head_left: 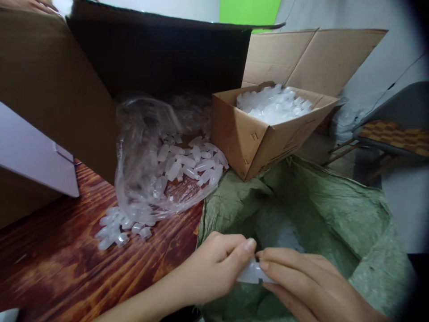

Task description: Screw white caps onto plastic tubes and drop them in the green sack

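Over the open mouth of a green woven sack (231, 197), my left hand (214, 264) pinches a small translucent white plastic piece (248, 273). My right hand (298, 277) is closed on a similar piece (266, 276), end to end with the first. Fingers cover much of both, so I cannot tell whether they are joined. Left of the sack, a clear plastic bag (134, 179) lies open on the table, with loose translucent tube-shaped pieces (187, 163) spilling from it. Shorter cap-like pieces (115, 226) form a small pile in front of the bag.
A cardboard box (241, 134) full of white plastic pieces (271, 105) stands behind the sack. A large dark-lined box (161, 53) rises behind the bag. The reddish wooden table (67, 259) extends left. At right is a chair (395, 134). Another person's hand (43, 5) shows top left.
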Demonstrator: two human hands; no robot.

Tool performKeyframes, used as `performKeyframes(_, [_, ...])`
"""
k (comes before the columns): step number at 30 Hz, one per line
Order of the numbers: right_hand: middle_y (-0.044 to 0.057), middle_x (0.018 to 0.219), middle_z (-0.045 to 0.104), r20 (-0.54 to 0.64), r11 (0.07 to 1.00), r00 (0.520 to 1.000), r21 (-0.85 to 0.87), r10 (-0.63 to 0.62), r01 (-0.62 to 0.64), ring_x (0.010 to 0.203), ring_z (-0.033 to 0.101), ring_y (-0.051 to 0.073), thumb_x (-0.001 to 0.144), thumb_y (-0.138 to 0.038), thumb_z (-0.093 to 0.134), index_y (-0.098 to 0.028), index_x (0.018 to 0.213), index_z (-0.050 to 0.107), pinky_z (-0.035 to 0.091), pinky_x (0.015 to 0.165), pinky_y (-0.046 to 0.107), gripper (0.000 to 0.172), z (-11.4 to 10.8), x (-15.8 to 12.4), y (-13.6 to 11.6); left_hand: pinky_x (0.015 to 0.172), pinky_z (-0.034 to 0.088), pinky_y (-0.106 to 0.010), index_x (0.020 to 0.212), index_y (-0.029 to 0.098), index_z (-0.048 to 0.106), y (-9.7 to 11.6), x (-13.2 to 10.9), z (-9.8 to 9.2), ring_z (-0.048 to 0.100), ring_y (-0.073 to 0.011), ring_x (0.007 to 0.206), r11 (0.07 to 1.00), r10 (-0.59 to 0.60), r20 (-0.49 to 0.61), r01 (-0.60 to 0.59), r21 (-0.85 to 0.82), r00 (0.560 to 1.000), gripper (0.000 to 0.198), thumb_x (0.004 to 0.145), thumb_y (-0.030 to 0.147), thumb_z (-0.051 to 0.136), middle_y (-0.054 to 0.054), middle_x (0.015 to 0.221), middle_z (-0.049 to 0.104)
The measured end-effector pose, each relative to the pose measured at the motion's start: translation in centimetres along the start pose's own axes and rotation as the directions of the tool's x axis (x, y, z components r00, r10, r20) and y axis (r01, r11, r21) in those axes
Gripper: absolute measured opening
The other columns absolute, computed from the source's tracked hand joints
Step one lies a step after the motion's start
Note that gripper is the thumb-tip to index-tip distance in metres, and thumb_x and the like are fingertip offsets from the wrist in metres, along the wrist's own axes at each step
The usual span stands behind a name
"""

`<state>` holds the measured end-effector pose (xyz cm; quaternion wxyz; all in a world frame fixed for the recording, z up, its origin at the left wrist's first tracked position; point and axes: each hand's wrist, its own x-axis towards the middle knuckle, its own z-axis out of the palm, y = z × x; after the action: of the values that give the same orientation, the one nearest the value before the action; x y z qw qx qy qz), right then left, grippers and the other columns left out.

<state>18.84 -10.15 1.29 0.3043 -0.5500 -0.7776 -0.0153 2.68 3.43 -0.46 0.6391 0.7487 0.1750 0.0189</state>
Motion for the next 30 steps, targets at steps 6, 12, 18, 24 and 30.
performKeyframes(6, [-0.002, 0.079, 0.069, 0.049, 0.995, 0.994, -0.008, 0.095, -0.095, 0.06, 0.067, 0.01, 0.104, -0.036, 0.036, -0.022, 0.105, 0.049, 0.05, 0.053, 0.02, 0.019, 0.9, 0.3, -0.4, 0.047, 0.028, -0.02, 0.057, 0.015, 0.047, -0.4, 0.1, 0.4, 0.039, -0.0073, 0.045, 0.987, -0.124, -0.05, 0.118, -0.112, 0.991, 0.064, 0.093, 0.065, 0.031, 0.003, 0.047, 0.044])
performKeyframes(12, [0.0, 0.084, 0.071, 0.007, 0.998, 0.999, -0.057, 0.032, -0.031, 0.063, 0.067, 0.01, 0.102, -0.024, 0.037, -0.022, 0.108, 0.051, 0.05, 0.057, 0.019, 0.015, 1.8, -0.4, -0.5, 0.044, 0.026, -0.019, 0.057, 0.014, 0.048, -0.2, -0.2, 0.0, 0.039, -0.0071, 0.044, 0.984, -0.162, -0.058, 0.157, -0.083, 0.985, 0.065, 0.091, 0.067, 0.033, 0.002, 0.048, 0.044])
performKeyframes(18, [-0.001, 0.071, 0.066, 0.069, 0.999, 0.996, -0.024, -0.047, 0.049, 0.055, 0.062, 0.011, 0.104, -0.029, 0.032, -0.019, 0.092, 0.055, 0.044, 0.05, 0.022, 0.028, 1.7, 0.2, -0.2, 0.04, 0.023, -0.021, 0.056, 0.015, 0.048, -0.4, -0.1, -0.1, 0.035, -0.0069, 0.039, 0.959, -0.226, 0.067, 0.234, -0.16, 0.972, 0.065, 0.091, 0.068, 0.032, 0.002, 0.045, 0.045])
performKeyframes(24, [-0.004, 0.059, 0.061, -0.015, 0.999, 0.999, -0.003, 0.05, -0.05, 0.045, 0.059, 0.011, 0.1, -0.06, 0.027, -0.02, 0.109, 0.057, 0.044, 0.045, 0.021, 0.05, 1.2, 0.4, -0.1, 0.046, 0.018, -0.023, 0.054, 0.015, 0.035, 0.9, -0.8, -0.2, 0.028, -0.0056, 0.046, 0.977, 0.037, -0.202, 0.007, 0.214, 0.979, 0.055, 0.098, 0.047, 0.034, 0.005, 0.049, 0.029])
performKeyframes(30, [-0.001, 0.066, 0.064, 0.075, 0.988, 0.994, -0.122, -0.082, 0.091, 0.05, 0.06, 0.013, 0.097, -0.053, 0.042, -0.022, 0.129, 0.055, 0.046, 0.046, 0.021, 0.047, 0.6, -0.9, 1.0, 0.046, 0.019, -0.022, 0.054, 0.016, 0.031, 2.1, -2.1, -0.6, 0.026, -0.0052, 0.044, 0.979, 0.116, -0.164, -0.084, 0.187, 0.98, 0.051, 0.099, 0.041, 0.035, 0.005, 0.049, 0.027])
